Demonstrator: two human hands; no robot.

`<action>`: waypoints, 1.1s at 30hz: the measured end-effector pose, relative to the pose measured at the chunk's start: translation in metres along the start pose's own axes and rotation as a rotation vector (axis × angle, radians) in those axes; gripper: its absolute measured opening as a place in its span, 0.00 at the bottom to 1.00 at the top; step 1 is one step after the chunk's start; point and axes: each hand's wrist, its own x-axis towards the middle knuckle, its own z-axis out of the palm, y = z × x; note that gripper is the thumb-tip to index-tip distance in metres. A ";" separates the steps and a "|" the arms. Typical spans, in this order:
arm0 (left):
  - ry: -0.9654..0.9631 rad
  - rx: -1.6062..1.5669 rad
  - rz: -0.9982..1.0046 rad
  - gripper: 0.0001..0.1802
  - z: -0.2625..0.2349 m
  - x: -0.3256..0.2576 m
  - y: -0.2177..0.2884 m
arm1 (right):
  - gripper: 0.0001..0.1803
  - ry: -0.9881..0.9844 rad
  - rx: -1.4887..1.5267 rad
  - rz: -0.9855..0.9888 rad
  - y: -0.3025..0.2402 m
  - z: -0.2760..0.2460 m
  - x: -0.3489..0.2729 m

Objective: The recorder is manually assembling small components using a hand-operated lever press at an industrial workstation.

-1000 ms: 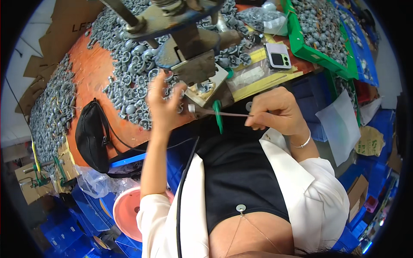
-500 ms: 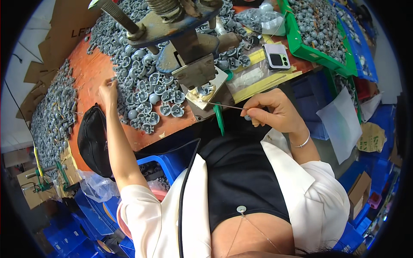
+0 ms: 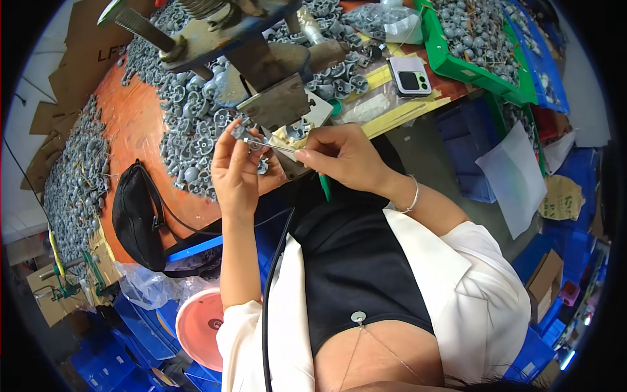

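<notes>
My left hand is raised at the table's front edge. Its fingertips pinch a small grey plastic part. From the right, my right hand grips a thin metal rod-like tool between thumb and fingers. The tool's far end reaches the grey part; whether it touches or only overlaps I cannot tell. Just behind my hands is a metal press. Under its block, another grey part sits in a pale holder. Loose grey parts lie heaped left of the press.
A black pouch lies at the table's left front, near a second grey heap. Right of the press is a phone; beyond it stands a green crate of grey parts. A pink basin is below left.
My left hand has come from the table's left side to the middle, now showing a grey part. My right hand has moved left, taking the tool from the pale holder to that part.
</notes>
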 end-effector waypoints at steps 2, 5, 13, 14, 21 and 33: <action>0.004 0.012 0.000 0.18 0.004 -0.007 -0.001 | 0.12 0.006 -0.046 -0.051 0.001 0.003 0.002; 0.012 0.039 0.035 0.19 0.007 -0.012 -0.003 | 0.12 -0.006 -0.088 -0.027 -0.006 0.001 -0.004; 0.006 -0.053 0.050 0.23 0.022 -0.022 -0.020 | 0.14 0.013 -0.139 -0.130 0.000 0.004 -0.005; 0.051 -0.076 -0.006 0.26 0.029 -0.027 -0.023 | 0.14 0.013 -0.168 -0.168 0.003 0.005 -0.004; -0.199 0.827 0.578 0.12 0.032 -0.026 -0.012 | 0.12 0.080 -0.342 -0.412 0.016 -0.009 -0.005; 0.383 0.509 0.425 0.12 0.032 -0.024 -0.012 | 0.06 0.154 0.138 0.083 0.027 -0.024 0.007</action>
